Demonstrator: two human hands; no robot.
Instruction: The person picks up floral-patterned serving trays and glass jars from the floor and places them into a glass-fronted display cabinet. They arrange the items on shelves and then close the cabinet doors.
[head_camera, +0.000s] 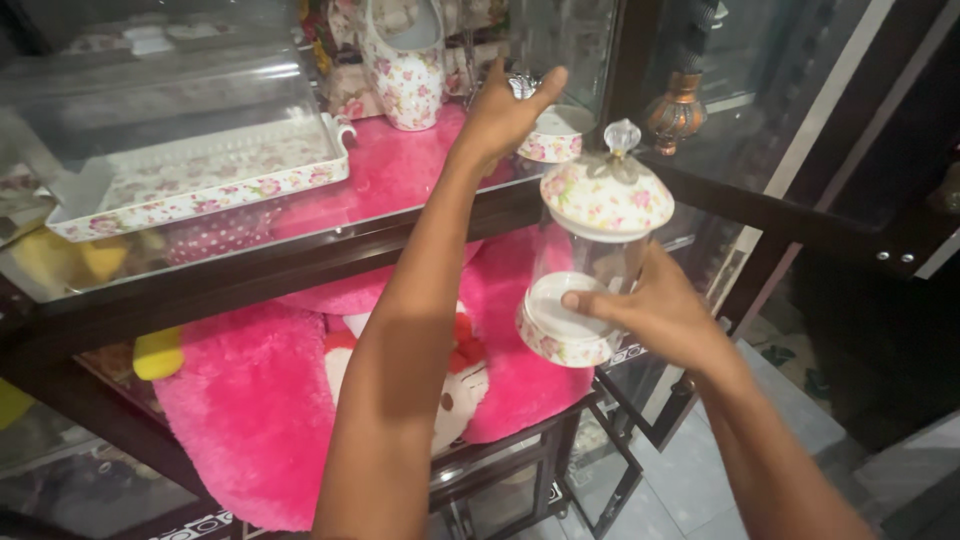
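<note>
Floral-lidded glass jar (590, 270) upright, off shelf; second floral jar (553, 135) on shelf.

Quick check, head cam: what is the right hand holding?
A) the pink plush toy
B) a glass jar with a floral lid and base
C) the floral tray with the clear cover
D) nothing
B: the right hand grips the glass jar by its side, tilted, floral lid on top, while the left hand reaches to a small floral dish on the glass shelf.
</note>
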